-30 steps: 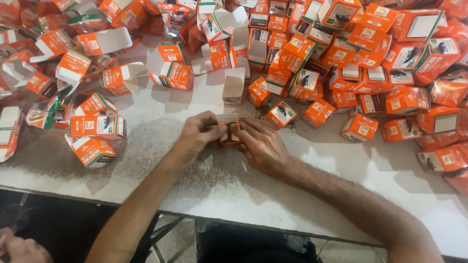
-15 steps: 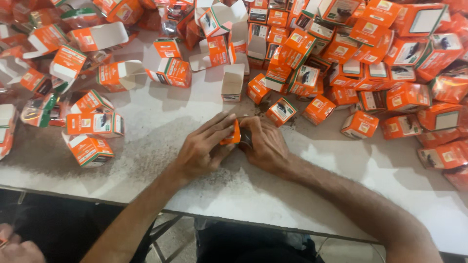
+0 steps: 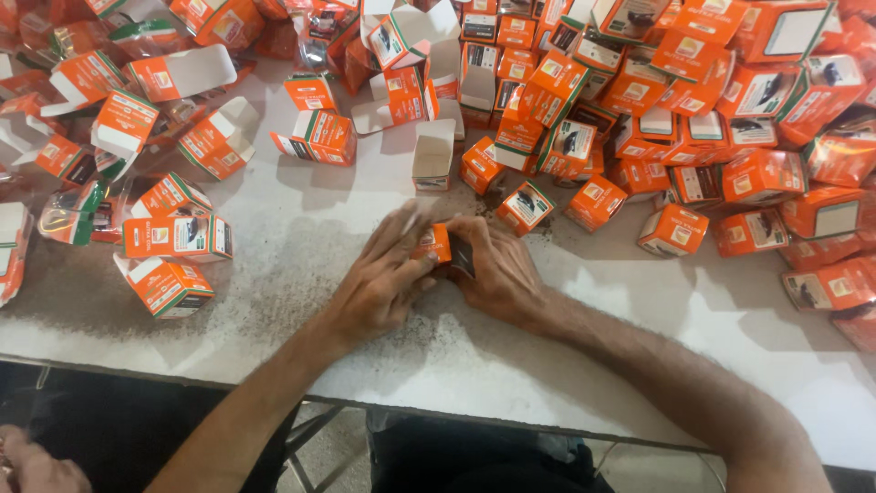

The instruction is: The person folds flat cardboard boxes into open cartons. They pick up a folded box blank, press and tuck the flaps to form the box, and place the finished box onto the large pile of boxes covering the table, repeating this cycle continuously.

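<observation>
Both of my hands meet at the middle of a white table (image 3: 274,237) around one small orange carton (image 3: 436,245). My left hand (image 3: 379,285) holds the carton's left side with its fingers along the top. My right hand (image 3: 497,272) grips the right end, where a dark side of the carton shows. The carton sits low, at the table surface, and my fingers cover much of it.
A large heap of closed orange cartons (image 3: 693,110) fills the back right. Open, unfolded cartons (image 3: 182,73) lie scattered at the back left, and several closed ones (image 3: 173,237) sit at the left. Another person's hand (image 3: 27,461) shows at the bottom left corner.
My hands have stayed together on the small carton and turned it, so more of its orange face shows between my fingers. The view has shifted slightly.
</observation>
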